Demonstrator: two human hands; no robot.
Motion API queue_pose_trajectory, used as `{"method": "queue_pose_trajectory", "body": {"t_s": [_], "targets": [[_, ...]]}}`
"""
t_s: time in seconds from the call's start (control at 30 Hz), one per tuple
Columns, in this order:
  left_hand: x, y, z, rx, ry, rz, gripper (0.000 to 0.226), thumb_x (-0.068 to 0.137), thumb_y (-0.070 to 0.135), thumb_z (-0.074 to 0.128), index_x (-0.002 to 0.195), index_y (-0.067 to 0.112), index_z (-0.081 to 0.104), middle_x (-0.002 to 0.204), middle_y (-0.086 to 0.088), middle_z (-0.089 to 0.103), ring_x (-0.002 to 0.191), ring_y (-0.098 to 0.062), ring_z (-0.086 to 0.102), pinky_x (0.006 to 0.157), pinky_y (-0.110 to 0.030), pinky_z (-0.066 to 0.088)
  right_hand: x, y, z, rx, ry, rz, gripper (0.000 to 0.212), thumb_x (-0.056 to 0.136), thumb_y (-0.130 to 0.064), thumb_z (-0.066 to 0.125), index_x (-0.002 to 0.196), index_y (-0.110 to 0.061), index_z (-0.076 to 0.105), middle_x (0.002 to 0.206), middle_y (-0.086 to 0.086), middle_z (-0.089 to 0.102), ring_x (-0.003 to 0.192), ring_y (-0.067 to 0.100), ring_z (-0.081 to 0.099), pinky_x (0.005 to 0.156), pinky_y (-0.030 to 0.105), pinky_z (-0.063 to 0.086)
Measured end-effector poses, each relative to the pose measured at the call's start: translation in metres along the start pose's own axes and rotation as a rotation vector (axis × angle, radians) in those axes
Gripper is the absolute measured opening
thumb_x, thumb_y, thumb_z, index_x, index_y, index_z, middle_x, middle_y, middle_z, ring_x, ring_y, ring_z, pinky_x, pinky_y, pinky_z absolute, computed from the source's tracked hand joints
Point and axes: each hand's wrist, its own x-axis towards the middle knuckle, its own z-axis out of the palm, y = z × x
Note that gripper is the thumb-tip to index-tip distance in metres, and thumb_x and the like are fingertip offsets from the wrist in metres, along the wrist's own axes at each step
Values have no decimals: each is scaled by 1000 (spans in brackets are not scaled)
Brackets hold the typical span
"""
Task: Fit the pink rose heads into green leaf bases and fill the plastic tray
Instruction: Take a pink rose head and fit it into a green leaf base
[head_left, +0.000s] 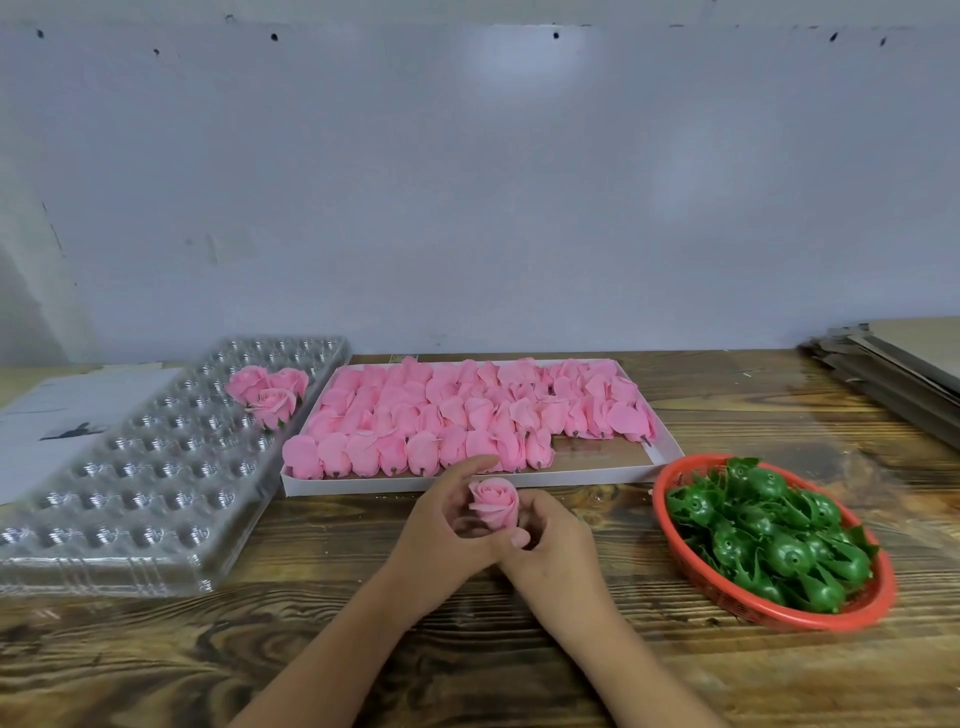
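You've got the pink rose head (493, 503) upright between both hands, petals curled tight, bloom facing up. Your left hand (441, 525) curls its fingers round one side, your right hand (550, 535) pinches the other, thumb low at its base. Just beyond your fingertips runs the white box (467, 483) edge; left of your fingers lies the plastic tray (156, 467), right the red basket (691, 561) of green leaf bases (779, 540), with bare wooden table (337, 519) between.

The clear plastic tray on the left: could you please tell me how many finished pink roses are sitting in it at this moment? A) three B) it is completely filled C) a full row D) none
A: three pink roses cluster at the far right corner of the clear plastic tray, and every other pocket that shows is bare.
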Motion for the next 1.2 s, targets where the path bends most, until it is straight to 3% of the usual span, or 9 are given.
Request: {"method": "queue_pose_trajectory", "body": {"t_s": [0.13, 0.37, 0.5, 0.63, 0.73, 0.87, 1.0, 1.1, 1.2], "targets": [[1, -1, 1, -59, 36, 20, 71, 79, 14, 86, 136, 36, 52, 113, 10, 75, 106, -8, 71, 87, -17, 54, 1, 0, 2, 53, -6, 45, 28, 75, -16, 78, 92, -34, 65, 82, -14, 72, 73, 4, 67, 65, 13, 51], [0, 5, -10, -135, -77, -34, 70, 90, 4, 75, 146, 35, 46, 119, 5, 75, 109, -16, 71, 87, -21, 56, 2, -9, -10, 326, -316, 64, 16, 87, -1, 69, 101, -8, 74, 74, 8, 62, 71, 17, 53, 69, 30, 45], [-2, 7, -14, -168, -125, -48, 70, 84, 9, 75, 144, 35, 49, 128, -1, 71, 115, -33, 67, 99, -36, 56, 2, -11, -12, 411, -346, 97, 21, 86, -1, 72, 103, -12, 76, 82, 19, 60, 77, 25, 53, 71, 31, 52], [-3, 12, -11, -188, -79, 27, 59, 78, 29, 80, 134, 30, 62, 131, 8, 68, 123, -9, 63, 97, -24, 53, 3, -6, -6, 311, -217, 43, 24, 81, -7, 78, 102, -20, 76, 72, 7, 60, 66, 18, 47, 67, 32, 42], [0, 15, -11, -180, 39, 76, 24, 84, 42, 79, 107, 34, 78, 121, 11, 73, 114, -7, 67, 89, -18, 53, -1, -4, 0, 169, -188, 16, 31, 76, -9, 82, 101, -25, 74, 75, -4, 70, 62, 3, 53, 66, 20, 47], [1, 10, -9, -143, 73, 103, 4, 79, 34, 79, 79, 32, 83, 113, 11, 76, 110, -7, 69, 86, -17, 54, -3, -2, 3, 40, -191, -43, 35, 74, -17, 82, 100, -39, 72, 78, -8, 71, 65, 5, 57, 67, 18, 50], [0, 6, -6, -21, 42, 150, 10, 81, 27, 81, 77, 36, 82, 109, 12, 77, 108, -10, 70, 77, -20, 58, -4, -3, 1, -7, -201, -75, 31, 77, -20, 81, 102, -37, 73, 86, -11, 73, 76, 6, 65, 73, 20, 54], [-1, 7, -3, 56, 48, 182, 5, 76, 43, 76, 77, 41, 81, 106, 16, 77, 107, -7, 69, 87, -16, 53, -4, -3, 0, -18, -178, -77, 26, 78, -27, 79, 104, -32, 73, 91, -12, 74, 84, 6, 68, 76, 26, 56], [-1, 3, -2, 109, 14, 188, 11, 78, 32, 82, 82, 41, 79, 106, 18, 76, 105, -6, 70, 88, -14, 52, -4, -3, -2, -13, -167, -111, 26, 81, -25, 78, 106, -32, 73, 94, -21, 73, 90, -4, 67, 78, 14, 53]]}}
